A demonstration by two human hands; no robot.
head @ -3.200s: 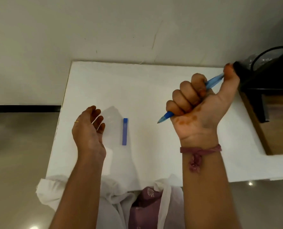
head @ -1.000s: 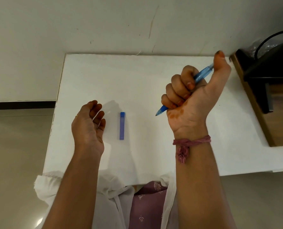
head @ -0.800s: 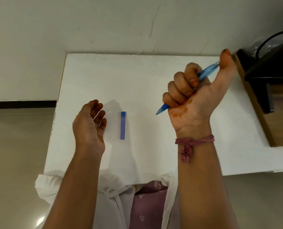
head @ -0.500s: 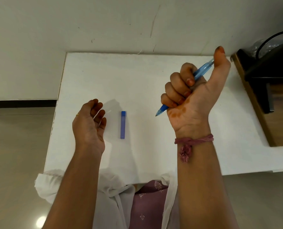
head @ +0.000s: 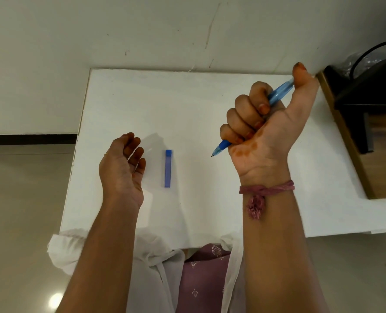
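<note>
Well, in the head view very little is moving. The right hand is staying raised over the right half of the surface, fist wrapped tight round the blue pen. Only the thumb is working: over the last second it has been rocking on the pen's top end, and now it is sitting on it again, up toward the far right corner. The tip is poking out below the little finger, aiming at the middle of the surface. The left hand is lying palm-up near the left edge, fingers loosely curled; I cannot tell whether it is holding anything. The slim blue case is lying just beside it, not touching it and not shifting. I'm reading this as repeated clicking, with no writing started yet.
</note>
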